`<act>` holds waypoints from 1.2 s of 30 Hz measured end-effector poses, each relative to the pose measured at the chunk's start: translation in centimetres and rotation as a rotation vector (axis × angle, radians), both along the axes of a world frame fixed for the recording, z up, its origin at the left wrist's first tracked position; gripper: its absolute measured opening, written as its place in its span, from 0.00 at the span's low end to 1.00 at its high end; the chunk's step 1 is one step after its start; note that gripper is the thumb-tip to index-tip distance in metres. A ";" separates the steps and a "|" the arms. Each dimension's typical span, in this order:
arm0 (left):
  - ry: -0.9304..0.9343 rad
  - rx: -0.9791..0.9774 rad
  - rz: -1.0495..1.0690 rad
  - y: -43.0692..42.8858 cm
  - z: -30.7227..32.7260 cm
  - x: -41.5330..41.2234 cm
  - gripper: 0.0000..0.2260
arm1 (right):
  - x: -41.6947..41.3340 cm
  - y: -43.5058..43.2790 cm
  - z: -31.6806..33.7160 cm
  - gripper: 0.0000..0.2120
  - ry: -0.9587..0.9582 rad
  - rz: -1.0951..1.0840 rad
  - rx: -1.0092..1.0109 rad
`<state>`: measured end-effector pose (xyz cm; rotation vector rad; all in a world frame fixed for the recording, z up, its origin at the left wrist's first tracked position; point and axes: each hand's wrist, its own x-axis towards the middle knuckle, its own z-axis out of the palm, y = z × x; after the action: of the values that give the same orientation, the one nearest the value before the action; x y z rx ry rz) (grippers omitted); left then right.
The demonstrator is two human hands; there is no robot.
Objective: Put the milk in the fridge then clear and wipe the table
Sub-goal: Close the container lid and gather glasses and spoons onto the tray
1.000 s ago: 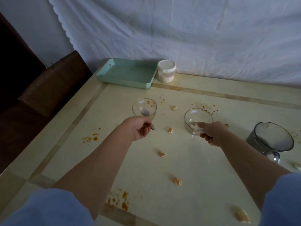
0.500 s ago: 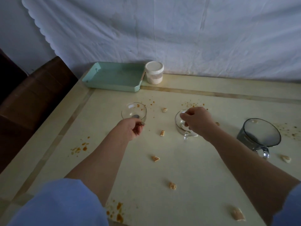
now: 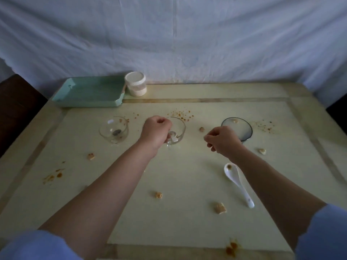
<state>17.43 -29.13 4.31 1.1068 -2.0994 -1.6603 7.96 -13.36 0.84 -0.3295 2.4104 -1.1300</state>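
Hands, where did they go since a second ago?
The left hand let go of the spoon in the left glass bowl and moved right to the middle glass bowl. The right hand left that bowl, moving right toward the dark bowl. Bowls, tray and jar stayed put.

The left hand [image 3: 156,130] has moved from the left bowl [image 3: 114,130] to the middle bowl [image 3: 176,129], replacing the right hand [image 3: 223,141].

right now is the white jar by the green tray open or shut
Shut: the white jar stands upright beside the green tray with its white lid seated on top.
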 end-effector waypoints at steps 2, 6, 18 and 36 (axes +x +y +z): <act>0.011 0.048 -0.180 3.7 -0.3 -1.6 0.05 | -0.8 3.4 -1.0 0.05 0.017 -0.059 0.062; -0.073 0.131 -0.369 8.9 -2.4 -3.7 0.05 | -2.2 9.2 -4.8 0.07 0.032 -0.121 0.304; -0.210 0.171 -0.432 13.0 -6.5 -4.6 0.03 | -0.2 11.6 -9.3 0.06 -0.223 0.078 0.547; -0.166 0.228 -0.357 10.4 -2.9 -5.5 0.04 | -4.2 10.4 1.1 0.09 -0.313 -0.074 0.098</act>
<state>11.90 -18.73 1.43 1.0056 -2.3706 -2.0787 3.78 -2.93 1.93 -0.0271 2.2043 -1.0058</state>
